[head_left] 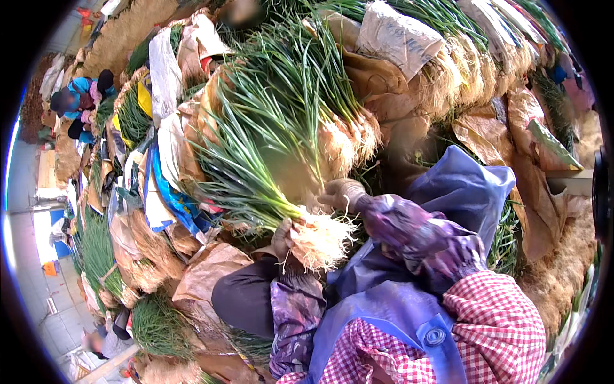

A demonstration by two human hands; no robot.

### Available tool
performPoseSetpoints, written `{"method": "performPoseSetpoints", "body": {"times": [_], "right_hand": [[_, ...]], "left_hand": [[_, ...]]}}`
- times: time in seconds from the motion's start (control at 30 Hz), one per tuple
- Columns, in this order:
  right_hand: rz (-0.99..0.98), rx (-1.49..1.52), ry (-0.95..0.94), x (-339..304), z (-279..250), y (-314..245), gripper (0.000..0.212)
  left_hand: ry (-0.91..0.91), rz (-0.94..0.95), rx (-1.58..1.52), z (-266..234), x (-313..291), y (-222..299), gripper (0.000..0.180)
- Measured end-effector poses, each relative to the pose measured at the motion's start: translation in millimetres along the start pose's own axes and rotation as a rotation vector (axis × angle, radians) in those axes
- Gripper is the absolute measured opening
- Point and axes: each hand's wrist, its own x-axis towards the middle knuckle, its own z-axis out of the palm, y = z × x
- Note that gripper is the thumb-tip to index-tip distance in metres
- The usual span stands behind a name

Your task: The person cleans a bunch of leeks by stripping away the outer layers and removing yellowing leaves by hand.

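Observation:
My left hand is closed around a bunch of green onions just above its pale, stringy roots. The leaves fan out toward the upper left and the roots point right. To the right of the bunch, my right hand has its fingertips pinched at the lower end of a thin green onion stalk. Just beyond both hands lies a large pile of green onions, its root ends turned toward me.
Brown paper sacks and a white sack lie among more rooted bundles at the far right. Blue-and-white sacking is on the left. Several people, one in blue, are at the far left. A blue apron covers my lap.

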Motion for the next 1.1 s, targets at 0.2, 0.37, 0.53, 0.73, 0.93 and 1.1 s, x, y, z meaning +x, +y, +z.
{"method": "performPoseSetpoints", "body": {"times": [0.2, 0.37, 0.53, 0.73, 0.93, 1.1], "right_hand": [[-0.391, 0.099, -0.287, -17, -12, 4, 0.026], [-0.036, 0.297, -0.174, 0, -50, -18, 0.048], [-0.074, 0.856, -0.170, 40, 5, -22, 0.030], [-0.123, 0.817, 0.000, 47, 33, -25, 0.033], [-0.065, -0.628, -0.007, 58, -12, 18, 0.026], [-0.009, -0.686, -0.061, 77, -54, 13, 0.023]], "left_hand": [[0.091, 0.180, 0.026, 3, 16, -23, 0.028], [-0.005, 0.235, -0.031, 49, 7, -27, 0.028], [-0.242, -0.017, -0.043, 39, 7, -11, 0.032], [-0.109, 0.093, -0.140, 74, 2, -19, 0.030], [-0.128, 0.183, -0.167, 69, 5, -25, 0.036], [0.039, 0.166, -0.108, 62, 0, -22, 0.050]]}}
